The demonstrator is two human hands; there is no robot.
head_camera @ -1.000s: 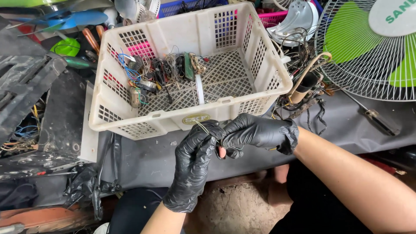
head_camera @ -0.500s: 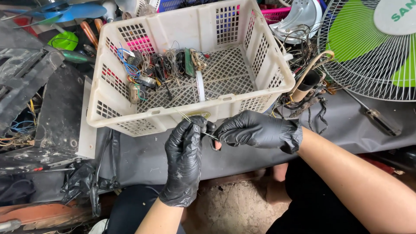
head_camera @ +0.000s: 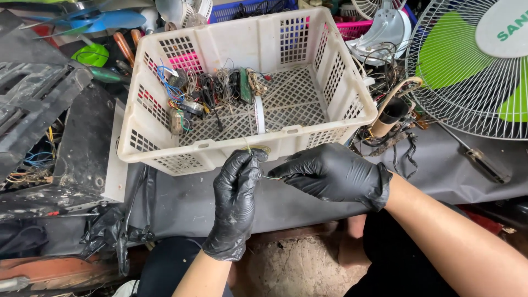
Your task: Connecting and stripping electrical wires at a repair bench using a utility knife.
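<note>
Two gloved hands, left hand (head_camera: 237, 190) and right hand (head_camera: 330, 173), each hold a narrow grip on one thin wire (head_camera: 269, 177) just below the white basket (head_camera: 242, 149) at the desk (head_camera: 440, 176) front edge.

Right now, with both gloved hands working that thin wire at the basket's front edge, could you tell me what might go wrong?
The thin wire, pinched between the left hand and right hand, could snap or slip from either grip if pulled hard. Its bare end might pierce a glove. The hands work right against the white basket, so a tug could nudge it towards the table edge and shake the tangled wires inside.
</note>
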